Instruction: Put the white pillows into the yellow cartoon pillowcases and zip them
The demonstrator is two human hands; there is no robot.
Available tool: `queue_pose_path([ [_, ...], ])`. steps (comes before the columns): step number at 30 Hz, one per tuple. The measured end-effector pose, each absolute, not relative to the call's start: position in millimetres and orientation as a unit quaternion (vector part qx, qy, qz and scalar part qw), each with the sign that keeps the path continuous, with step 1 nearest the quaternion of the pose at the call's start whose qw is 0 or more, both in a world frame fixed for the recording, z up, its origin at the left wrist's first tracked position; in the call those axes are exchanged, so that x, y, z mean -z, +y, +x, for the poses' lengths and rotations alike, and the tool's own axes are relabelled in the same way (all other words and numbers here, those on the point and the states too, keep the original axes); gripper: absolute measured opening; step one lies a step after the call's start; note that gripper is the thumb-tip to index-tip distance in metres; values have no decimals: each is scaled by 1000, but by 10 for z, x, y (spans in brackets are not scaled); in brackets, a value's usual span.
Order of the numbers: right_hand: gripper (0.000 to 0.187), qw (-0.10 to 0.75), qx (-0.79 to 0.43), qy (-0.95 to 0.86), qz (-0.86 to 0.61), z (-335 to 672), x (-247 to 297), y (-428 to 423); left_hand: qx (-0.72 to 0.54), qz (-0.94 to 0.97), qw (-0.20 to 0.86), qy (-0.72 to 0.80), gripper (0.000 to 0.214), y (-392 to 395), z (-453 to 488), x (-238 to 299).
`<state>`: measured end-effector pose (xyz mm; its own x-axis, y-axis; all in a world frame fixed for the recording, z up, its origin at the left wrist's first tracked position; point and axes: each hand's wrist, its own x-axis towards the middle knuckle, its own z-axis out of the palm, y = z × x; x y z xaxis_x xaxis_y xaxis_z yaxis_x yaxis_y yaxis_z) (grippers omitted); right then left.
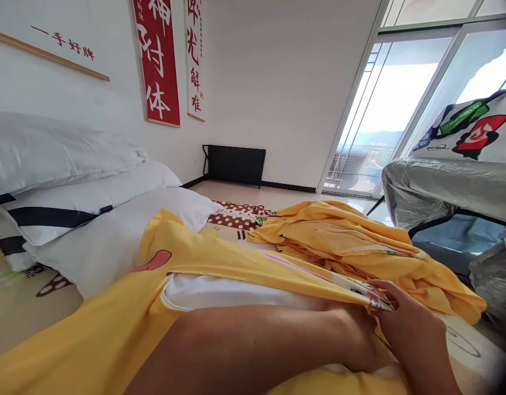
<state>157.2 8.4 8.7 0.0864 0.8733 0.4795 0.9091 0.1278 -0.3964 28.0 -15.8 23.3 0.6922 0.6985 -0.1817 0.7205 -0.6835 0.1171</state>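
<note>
A yellow cloth cover (pixel 212 253) with a cartoon print stretches across the bed in front of me. White fabric (pixel 232 289) shows through its long opening. My right hand (pixel 413 321) pinches the printed edge of this cover between thumb and fingers. A bent arm, seemingly my left, crosses the lower middle beneath the opening. My left hand (pixel 362 343) lies close beside the right one, under the cover's edge. Its fingers are hidden behind the cloth and the right hand.
White pillows (pixel 84 192) are stacked at the left. More yellow cloth (pixel 339 230) lies bunched at the right, near a brown polka-dot cloth (pixel 236 215). A black panel (pixel 235 163) leans by the wall. A plastic-wrapped piece of furniture (pixel 450 184) stands beside the sliding window.
</note>
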Motion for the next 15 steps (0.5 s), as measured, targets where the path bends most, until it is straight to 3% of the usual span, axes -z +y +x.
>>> queue_pose_path([
  [3,38,386,-73,-673,-627,1649,25,222,77,933,113,334,50,-99,107,-142],
  [7,37,445,-129,-674,-576,1629,116,265,85,919,190,335,41,-90,-51,-148],
  [12,37,472,-212,-665,-538,1607,93,218,-112,874,177,437,31,-17,30,-115],
  [15,37,495,-195,-654,-538,1606,74,188,-145,834,209,489,30,68,65,-6],
])
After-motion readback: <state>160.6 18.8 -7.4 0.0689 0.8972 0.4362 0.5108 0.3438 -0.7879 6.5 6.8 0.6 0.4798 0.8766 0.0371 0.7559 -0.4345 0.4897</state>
